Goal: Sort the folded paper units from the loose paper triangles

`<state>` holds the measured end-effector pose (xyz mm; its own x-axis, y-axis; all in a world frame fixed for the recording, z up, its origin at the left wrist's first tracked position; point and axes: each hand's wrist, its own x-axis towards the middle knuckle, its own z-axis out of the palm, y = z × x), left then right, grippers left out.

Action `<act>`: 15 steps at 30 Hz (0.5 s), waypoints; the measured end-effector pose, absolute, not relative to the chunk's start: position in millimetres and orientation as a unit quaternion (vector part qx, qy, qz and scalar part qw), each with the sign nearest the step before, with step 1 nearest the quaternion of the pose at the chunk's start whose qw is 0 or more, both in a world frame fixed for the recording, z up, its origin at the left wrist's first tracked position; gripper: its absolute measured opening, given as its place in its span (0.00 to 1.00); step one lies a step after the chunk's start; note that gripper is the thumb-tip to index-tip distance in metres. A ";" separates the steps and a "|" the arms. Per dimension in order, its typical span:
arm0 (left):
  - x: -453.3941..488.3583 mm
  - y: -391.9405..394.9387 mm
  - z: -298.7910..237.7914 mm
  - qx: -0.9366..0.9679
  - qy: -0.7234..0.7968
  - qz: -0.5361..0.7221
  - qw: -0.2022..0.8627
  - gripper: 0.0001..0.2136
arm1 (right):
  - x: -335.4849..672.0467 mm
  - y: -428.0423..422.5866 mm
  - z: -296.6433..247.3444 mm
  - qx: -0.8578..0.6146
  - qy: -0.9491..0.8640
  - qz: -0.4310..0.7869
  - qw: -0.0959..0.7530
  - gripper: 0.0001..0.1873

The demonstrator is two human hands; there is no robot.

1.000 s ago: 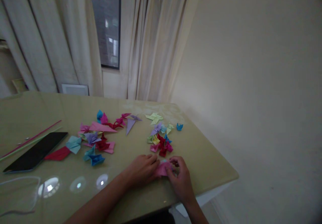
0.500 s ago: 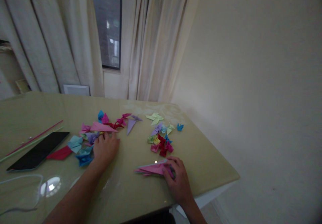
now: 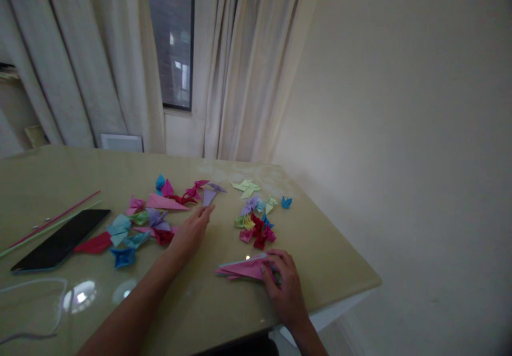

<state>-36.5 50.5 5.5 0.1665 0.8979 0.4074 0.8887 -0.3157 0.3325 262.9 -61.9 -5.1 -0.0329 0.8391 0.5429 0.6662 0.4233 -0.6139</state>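
Observation:
At the near point of a purple paper plane (image 3: 208,197), my left hand (image 3: 192,233) has its fingers closed over the tip. The plane lies flat on the table. My right hand (image 3: 285,284) pinches a stack of folded paper planes (image 3: 246,269), pink on top with pale blue edges showing, near the front edge. Left of my left hand lies a loose group of origami pieces, including a pink paper plane (image 3: 166,202), a purple piece (image 3: 157,218) and a blue one (image 3: 123,257). Another colourful origami cluster (image 3: 258,228) sits beyond my right hand.
A black tablet-like slab (image 3: 60,241) lies at the left beside a thin pink stick (image 3: 56,218) and a green one. A pale cable (image 3: 60,302) curls at the near left. Beyond the table (image 3: 328,260) are curtains (image 3: 256,68) and, rightward, a wall.
My left hand has moved right, from the pink paper plane to the purple one, uncovering origami pieces. The blue piece at the near left has shifted slightly left. My right hand stays on the stack.

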 end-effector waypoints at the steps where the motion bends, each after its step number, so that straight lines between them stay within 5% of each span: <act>1: -29.4 48.8 4.5 0.766 0.567 0.303 0.012 0.21 | 263.8 -62.6 -5.8 -0.525 -0.710 0.095 0.460 0.06; 11: 29.9 8.1 10.2 0.889 0.233 0.389 -0.060 0.33 | 232.5 -40.5 33.5 -0.441 -0.713 0.243 0.487 0.18; 15: 33.8 4.7 8.6 0.879 0.234 0.410 -0.072 0.34 | 210.2 -12.4 56.4 -0.398 -0.703 0.332 0.486 0.24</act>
<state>33.8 4.7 8.6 0.5550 0.3520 0.7537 0.4704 -0.8801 0.0647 210.2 -12.4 56.4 -0.2095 0.8832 0.4196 0.2374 0.4623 -0.8544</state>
